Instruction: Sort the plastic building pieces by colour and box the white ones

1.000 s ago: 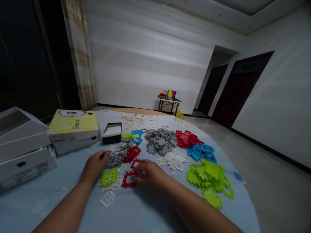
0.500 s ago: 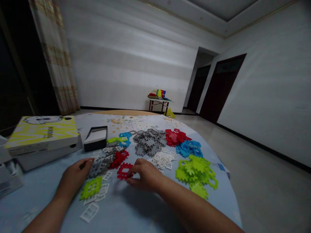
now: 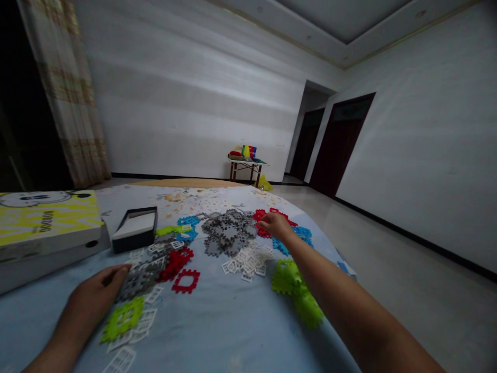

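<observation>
My right hand reaches over the red pile of notched plastic building plates, fingers curled down among them; whether a plate is between the fingertips is hidden. Curled on the tablecloth, my left hand has thumb and forefinger close together beside the grey notched plates. Whatever those fingers hold, if anything, does not show. A lime plate and white window-shaped pieces lie just below that hand. A red square frame lies flat between the hands, near a small red stack.
Mid-table sit a large grey pile and white lattice pieces. Blue plates and lime plates lie right, partly behind my forearm. A black open box and a yellow-and-white box stand left.
My right hand has left the red square frame, now flat on the cloth, and moved right and away to the red pile. My left hand keeps its place by the grey plates; the view has shifted.
</observation>
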The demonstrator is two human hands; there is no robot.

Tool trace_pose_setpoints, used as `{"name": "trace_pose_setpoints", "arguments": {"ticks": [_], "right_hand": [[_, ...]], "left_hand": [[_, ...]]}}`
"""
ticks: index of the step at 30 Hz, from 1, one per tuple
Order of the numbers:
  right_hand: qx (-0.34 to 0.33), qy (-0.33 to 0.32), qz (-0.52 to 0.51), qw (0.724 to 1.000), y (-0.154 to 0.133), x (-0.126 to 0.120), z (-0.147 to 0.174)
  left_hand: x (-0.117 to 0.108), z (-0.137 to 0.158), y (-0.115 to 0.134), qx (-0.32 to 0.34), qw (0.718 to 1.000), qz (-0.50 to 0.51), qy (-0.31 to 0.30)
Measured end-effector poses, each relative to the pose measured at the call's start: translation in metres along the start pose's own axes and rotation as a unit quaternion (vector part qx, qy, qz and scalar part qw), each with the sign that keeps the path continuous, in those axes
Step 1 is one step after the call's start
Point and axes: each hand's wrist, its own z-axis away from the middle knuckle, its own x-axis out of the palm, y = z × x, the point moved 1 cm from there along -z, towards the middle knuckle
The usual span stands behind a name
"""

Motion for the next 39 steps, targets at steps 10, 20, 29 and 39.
{"name": "trace_pose_setpoints", "arguments": {"ticks": [10,20,29,39], "right_hand": [[0.002,-0.005,0.011,1.0,-0.003,0.022,0.005],[-0.215,-0.146,-0.05,0.964,-0.097,0.066,0.071],[-0.29,-0.173,-0.08,0.938,-0.123,0.099,0.1],[-0.303,-0.142,-0.071,0.94,-0.122,0.107,0.105]], "left_hand": [[0.003,-0.001,-0.004,-0.012,1.0,-0.004,-0.015],[-0.002,0.008,0.007,0.0,1.0,0.018,0.014],[0.001,0.013,0.009,0.012,0.998,0.052,0.042],[-0.001,0.013,0.013,0.017,0.996,0.064,0.052]]}}
